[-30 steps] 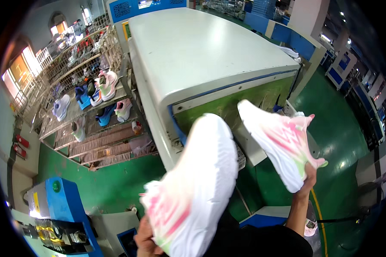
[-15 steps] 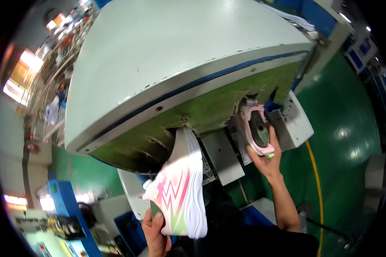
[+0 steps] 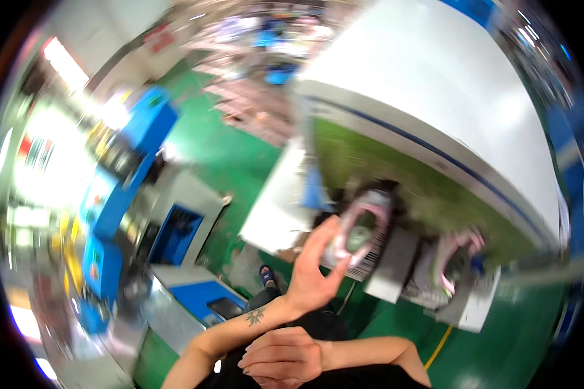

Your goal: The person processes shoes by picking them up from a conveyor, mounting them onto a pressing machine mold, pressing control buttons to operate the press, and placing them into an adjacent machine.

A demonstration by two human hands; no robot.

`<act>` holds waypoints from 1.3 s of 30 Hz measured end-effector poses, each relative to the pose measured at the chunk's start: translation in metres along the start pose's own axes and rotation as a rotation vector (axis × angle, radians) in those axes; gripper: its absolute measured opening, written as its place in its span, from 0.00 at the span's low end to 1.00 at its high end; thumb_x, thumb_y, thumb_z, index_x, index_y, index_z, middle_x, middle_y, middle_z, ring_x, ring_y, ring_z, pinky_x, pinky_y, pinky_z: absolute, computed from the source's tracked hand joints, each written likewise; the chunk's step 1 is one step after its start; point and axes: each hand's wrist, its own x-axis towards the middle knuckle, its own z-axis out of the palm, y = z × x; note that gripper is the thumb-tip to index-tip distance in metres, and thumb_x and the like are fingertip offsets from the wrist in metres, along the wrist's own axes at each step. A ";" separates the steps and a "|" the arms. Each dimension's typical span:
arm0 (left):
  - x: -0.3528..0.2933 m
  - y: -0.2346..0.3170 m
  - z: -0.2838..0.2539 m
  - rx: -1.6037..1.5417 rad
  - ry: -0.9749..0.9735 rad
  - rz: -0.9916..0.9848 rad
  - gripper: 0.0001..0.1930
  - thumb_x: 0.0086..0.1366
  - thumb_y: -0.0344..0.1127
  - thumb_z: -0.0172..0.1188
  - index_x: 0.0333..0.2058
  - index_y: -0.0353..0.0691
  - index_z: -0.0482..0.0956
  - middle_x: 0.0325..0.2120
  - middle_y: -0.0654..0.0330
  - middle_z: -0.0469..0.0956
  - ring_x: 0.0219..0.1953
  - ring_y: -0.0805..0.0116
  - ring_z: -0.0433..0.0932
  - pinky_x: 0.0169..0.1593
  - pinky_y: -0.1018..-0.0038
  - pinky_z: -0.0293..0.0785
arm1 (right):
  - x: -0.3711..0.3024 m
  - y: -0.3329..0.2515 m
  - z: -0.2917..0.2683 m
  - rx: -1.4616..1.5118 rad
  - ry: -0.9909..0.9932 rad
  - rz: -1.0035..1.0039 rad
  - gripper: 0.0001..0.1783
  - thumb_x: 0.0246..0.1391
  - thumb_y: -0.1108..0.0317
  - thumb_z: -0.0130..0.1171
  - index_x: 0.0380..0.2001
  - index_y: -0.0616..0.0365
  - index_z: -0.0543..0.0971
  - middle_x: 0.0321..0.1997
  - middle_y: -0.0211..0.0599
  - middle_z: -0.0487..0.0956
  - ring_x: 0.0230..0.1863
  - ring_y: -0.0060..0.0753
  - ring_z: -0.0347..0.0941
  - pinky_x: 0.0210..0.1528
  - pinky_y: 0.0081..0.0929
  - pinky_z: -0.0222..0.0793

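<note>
A pink and white shoe with a dark green insole sits at the left opening of the machine's green front, its heel toward me. Around that heel are the thumb and fingers of my left hand, closed on it from the left; motion blurs the contact. My right hand is low in front of my body, beneath my left forearm. Its fingers extend side by side with a slight bend; no object shows in it, though its palm is hidden. A second pink and grey shoe rests at the right opening, untouched.
The large white machine with its worn green curtain fills the upper right. Grey blocks stand below the openings. Blue equipment is at the left, and a dark phone-like slab lies on a blue-topped surface.
The view has swung left. The left shoe has gone from hanging tilted in my left hand to sitting upright at the opening. My right hand has let go of the other shoe and moved left.
</note>
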 end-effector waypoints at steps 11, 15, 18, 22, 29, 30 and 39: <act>-0.247 -0.046 -0.197 0.265 0.277 -0.239 0.16 0.61 0.34 0.59 0.46 0.36 0.73 0.42 0.52 0.76 0.47 0.53 0.74 0.51 0.65 0.71 | -0.070 0.032 0.201 0.387 -1.230 0.377 0.13 0.52 0.70 0.58 0.41 0.66 0.76 0.36 0.44 0.79 0.37 0.43 0.78 0.40 0.34 0.74; -0.359 -0.079 -0.229 0.147 0.961 -0.525 0.17 0.61 0.35 0.59 0.47 0.33 0.72 0.44 0.48 0.76 0.47 0.50 0.75 0.51 0.64 0.72 | -0.098 0.023 0.284 0.674 -1.782 0.395 0.13 0.53 0.67 0.58 0.42 0.59 0.77 0.37 0.40 0.79 0.37 0.40 0.78 0.39 0.32 0.75; -0.450 -0.094 -0.218 0.297 1.582 -0.657 0.16 0.61 0.33 0.58 0.46 0.34 0.73 0.43 0.48 0.77 0.47 0.51 0.76 0.51 0.64 0.71 | -0.126 -0.001 0.334 0.619 -2.111 0.064 0.14 0.54 0.66 0.59 0.43 0.57 0.77 0.37 0.39 0.79 0.37 0.40 0.78 0.39 0.31 0.76; -0.543 -0.103 -0.183 0.187 2.228 -0.707 0.13 0.59 0.33 0.59 0.43 0.34 0.75 0.40 0.48 0.78 0.46 0.53 0.77 0.50 0.65 0.73 | -0.169 -0.014 0.395 0.591 -2.614 0.331 0.13 0.55 0.69 0.57 0.43 0.62 0.77 0.37 0.42 0.80 0.37 0.39 0.80 0.41 0.27 0.75; -0.711 -0.148 -0.086 0.867 2.484 -1.695 0.22 0.61 0.33 0.57 0.52 0.30 0.65 0.56 0.39 0.63 0.59 0.41 0.62 0.62 0.51 0.58 | -0.312 -0.144 0.531 0.778 -2.529 0.141 0.12 0.55 0.66 0.58 0.38 0.65 0.78 0.29 0.43 0.80 0.26 0.34 0.78 0.30 0.27 0.72; -0.721 -0.165 -0.084 0.775 2.478 -1.711 0.26 0.62 0.37 0.56 0.54 0.27 0.62 0.60 0.37 0.55 0.64 0.39 0.54 0.65 0.45 0.47 | -0.339 -0.164 0.555 0.783 -2.559 0.083 0.13 0.55 0.65 0.59 0.38 0.65 0.77 0.29 0.43 0.79 0.27 0.36 0.77 0.31 0.29 0.72; -0.734 -0.184 -0.116 0.550 2.320 -1.883 0.30 0.59 0.43 0.56 0.56 0.30 0.64 0.60 0.37 0.57 0.63 0.37 0.55 0.63 0.41 0.46 | -0.615 -0.374 0.881 1.025 -1.567 -1.435 0.37 0.46 0.50 0.65 0.53 0.64 0.68 0.47 0.55 0.74 0.48 0.57 0.71 0.51 0.43 0.68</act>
